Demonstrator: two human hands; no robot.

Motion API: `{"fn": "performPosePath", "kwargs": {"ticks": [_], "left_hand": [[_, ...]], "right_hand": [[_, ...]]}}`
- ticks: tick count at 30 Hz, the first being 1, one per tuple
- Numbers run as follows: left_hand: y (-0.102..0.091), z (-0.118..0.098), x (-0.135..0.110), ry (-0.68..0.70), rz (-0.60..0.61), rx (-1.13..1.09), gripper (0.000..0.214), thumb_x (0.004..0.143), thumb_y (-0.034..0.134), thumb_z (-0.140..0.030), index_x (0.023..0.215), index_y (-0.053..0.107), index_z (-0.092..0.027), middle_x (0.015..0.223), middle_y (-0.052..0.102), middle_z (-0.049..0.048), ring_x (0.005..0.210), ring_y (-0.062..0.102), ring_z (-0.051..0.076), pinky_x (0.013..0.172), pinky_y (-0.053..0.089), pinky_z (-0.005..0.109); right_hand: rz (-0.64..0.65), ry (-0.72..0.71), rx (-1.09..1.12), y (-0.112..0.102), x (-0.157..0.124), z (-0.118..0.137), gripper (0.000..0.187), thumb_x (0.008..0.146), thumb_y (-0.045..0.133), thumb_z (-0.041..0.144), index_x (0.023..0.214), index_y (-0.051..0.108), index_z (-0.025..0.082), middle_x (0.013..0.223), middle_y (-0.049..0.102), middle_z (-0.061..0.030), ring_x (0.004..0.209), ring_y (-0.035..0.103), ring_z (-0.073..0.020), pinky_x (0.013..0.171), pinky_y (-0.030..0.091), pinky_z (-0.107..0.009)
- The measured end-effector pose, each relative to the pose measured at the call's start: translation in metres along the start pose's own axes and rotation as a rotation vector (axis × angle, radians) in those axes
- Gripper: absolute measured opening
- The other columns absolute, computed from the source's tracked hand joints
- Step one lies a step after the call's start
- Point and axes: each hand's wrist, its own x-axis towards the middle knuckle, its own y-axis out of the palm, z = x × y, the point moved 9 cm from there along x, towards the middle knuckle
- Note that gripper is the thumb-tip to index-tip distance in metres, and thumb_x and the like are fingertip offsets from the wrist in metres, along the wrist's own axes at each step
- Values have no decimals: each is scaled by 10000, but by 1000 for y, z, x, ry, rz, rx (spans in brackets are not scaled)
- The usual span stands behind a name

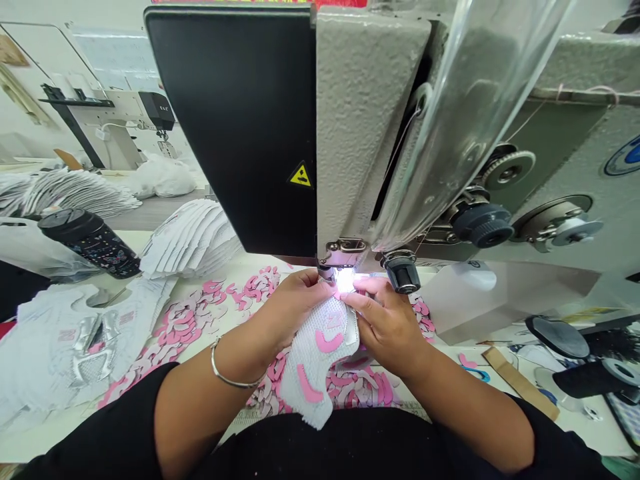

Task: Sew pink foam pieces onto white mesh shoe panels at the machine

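L hand (290, 313) & R hand (387, 327) both pinched pink-trimmed mesh upper (315, 363) just below machine foot (326, 271); pink pcs (180, 327) beside L hand.

Workshop with industrial sewing machine (370, 133), mesh uppers (313, 367)

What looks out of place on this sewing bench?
A crumpled silver piece lies on the white mesh panels at the left of the bench. It looks odd as the only shiny, creased item among the flat fabric pieces.
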Motion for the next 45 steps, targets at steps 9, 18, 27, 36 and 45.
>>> {"fn": "performPosePath", "kwargs": {"ticks": [9,18,27,36,45], "left_hand": [[2,2,-1,-31,45,-22,135,748,738,-235,827,650,-170,699,654,0,603,620,137,596,481,263],[2,4,3,-7,66,-38,95,756,715,-195,823,654,-165,693,647,-7,589,608,121,584,470,244],[4,4,0,-17,62,-67,116,737,715,-175,838,661,-160,711,656,11,601,624,141,583,484,255],[5,-1,-3,-18,50,-70,79,748,697,-154,824,676,-160,694,660,8,585,619,131,573,482,245],[5,3,-1,4,75,-63,62,761,690,-175,823,689,-170,697,666,5,586,616,126,574,471,239]], "right_hand": [[-34,1,4,-1,-3,2,337,847,563,63,1121,685,216,1050,606,-112,960,609,-247,826,524,-429],[-34,-4,13,-1,-3,3,295,875,566,101,1122,689,208,1039,603,-117,963,598,-249,835,511,-440],[-19,-1,5,0,-3,3,280,899,544,129,1119,691,221,1040,597,-107,954,588,-238,836,502,-425],[-32,-6,-4,-2,0,3,266,905,556,138,1116,692,228,1021,601,-98,970,581,-241,859,493,-439],[-39,-26,-16,-2,0,3,274,890,577,128,1120,684,232,1024,590,-93,975,585,-239,854,498,-426]]}}
